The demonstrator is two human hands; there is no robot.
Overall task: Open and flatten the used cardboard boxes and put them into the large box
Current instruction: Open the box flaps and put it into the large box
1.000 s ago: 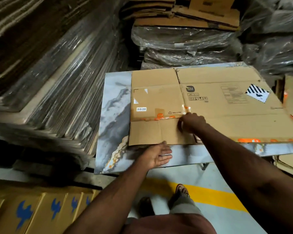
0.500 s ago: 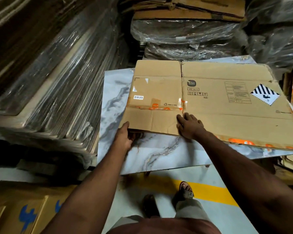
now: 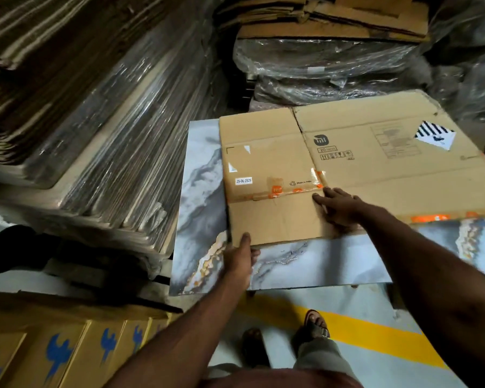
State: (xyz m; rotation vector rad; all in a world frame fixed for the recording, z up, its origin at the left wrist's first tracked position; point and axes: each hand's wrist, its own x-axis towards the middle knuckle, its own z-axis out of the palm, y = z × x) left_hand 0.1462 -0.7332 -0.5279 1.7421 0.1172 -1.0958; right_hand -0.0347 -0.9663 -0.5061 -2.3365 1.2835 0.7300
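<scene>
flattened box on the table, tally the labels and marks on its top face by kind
On the flattened cardboard box:
white date sticker: 1
black-and-white striped diamond label: 1
dark round logo: 1
orange tape patches: 3, one by the left crease, one at the centre crease, one on the near right edge
Total: 6
</scene>
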